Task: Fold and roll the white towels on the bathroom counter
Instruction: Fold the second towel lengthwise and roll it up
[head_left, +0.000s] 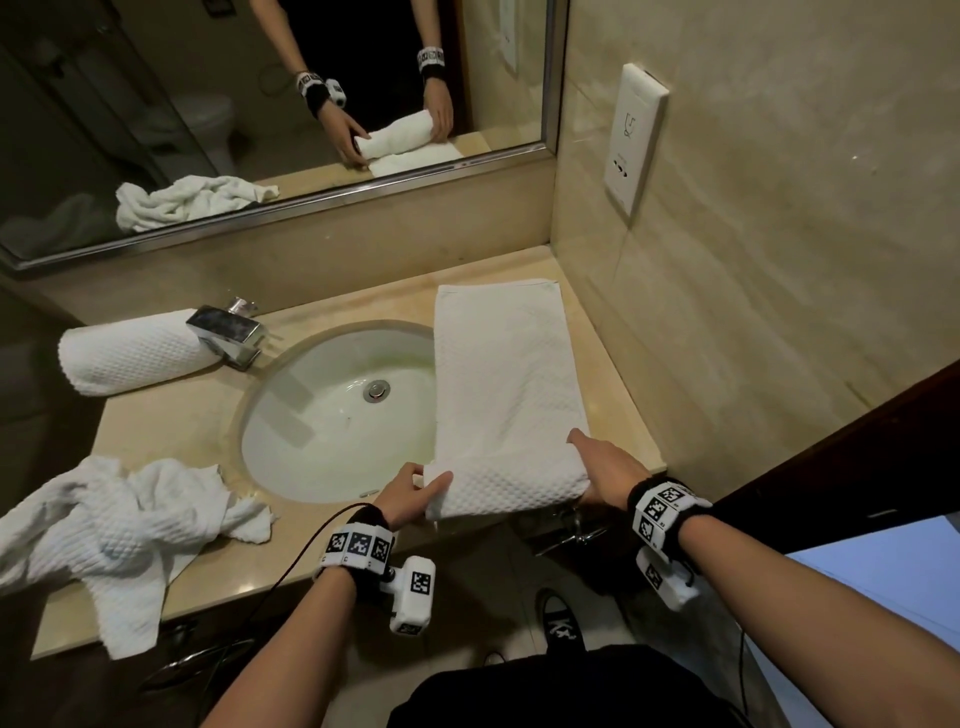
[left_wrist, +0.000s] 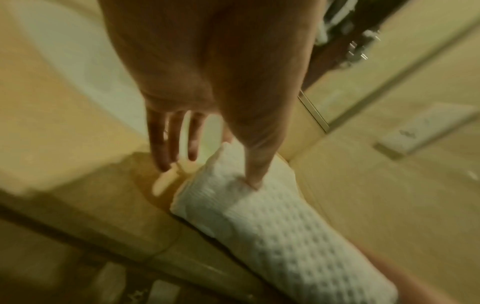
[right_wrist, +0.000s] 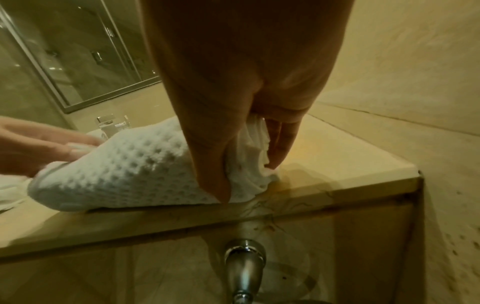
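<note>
A long folded white waffle towel (head_left: 504, 364) lies on the counter (head_left: 171, 415) right of the sink, its near end rolled up into a thick roll (head_left: 509, 488) at the front edge. My left hand (head_left: 413, 488) is at the roll's left end; its thumb presses into the roll (left_wrist: 285, 226) and the other fingers (left_wrist: 176, 139) stay straight. My right hand (head_left: 597, 467) grips the roll's right end (right_wrist: 135, 170), bunched cloth between thumb and fingers (right_wrist: 283, 144). A finished rolled towel (head_left: 130, 356) lies far left behind the faucet. A crumpled white towel (head_left: 104, 535) sits at the front left.
The oval sink (head_left: 291, 431) and chrome faucet (head_left: 228, 332) lie left of the flat towel, whose left edge overhangs the basin. A tiled wall with a socket plate (head_left: 634, 135) closes the right side. A mirror (head_left: 260, 104) runs behind. A metal fitting (right_wrist: 244, 259) sticks out below the counter edge.
</note>
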